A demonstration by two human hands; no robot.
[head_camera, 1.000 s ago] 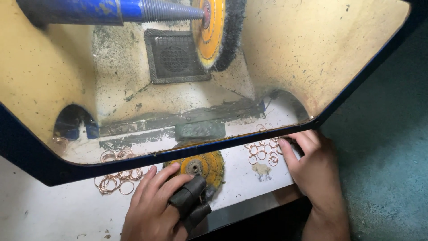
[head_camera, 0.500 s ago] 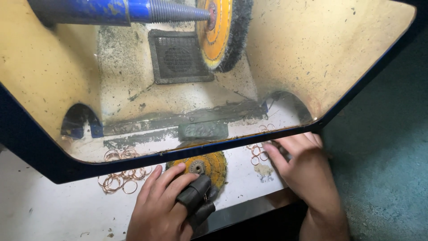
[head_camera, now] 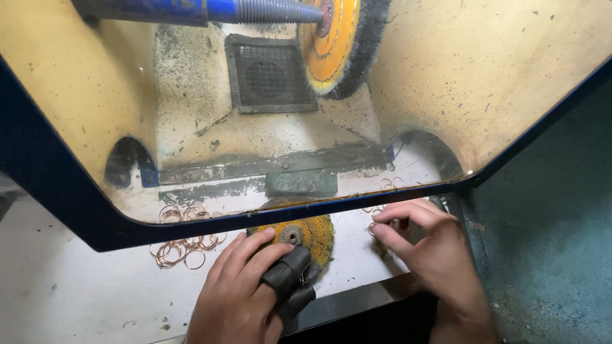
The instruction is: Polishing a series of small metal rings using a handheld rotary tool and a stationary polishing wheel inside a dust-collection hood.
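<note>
1. The dark blue frame of the dust hood cuts across my view, and its lower edge hangs just over the worktop, leaving a low slot where my hands sit. To the right, a teal wall closes that side in.
2. Behind the grimy, yellow-stained clear shield, a bristly round brush wheel with a yellow centre sits on a blue tapered spindle. A dark square vent grille lies behind it, and a dull grey-green block lies on the dusty hood floor.
3. The worktop is pale, scuffed and speckled with grit; its front edge runs just under my wrists.
4. My left hand lies flat with fingers loosely spread, two of them wrapped in black rubbery finger guards. Its tips rest on a loose yellow brush wheel with a metal hub, lying flat on the worktop.
5. My right hand is curled, fingertips drawn together near thin copper-coloured rings; whether a ring is actually pinched I cannot tell.
6. A larger heap of the same rings lies just to the left of my left hand, partly under the hood edge.
</note>
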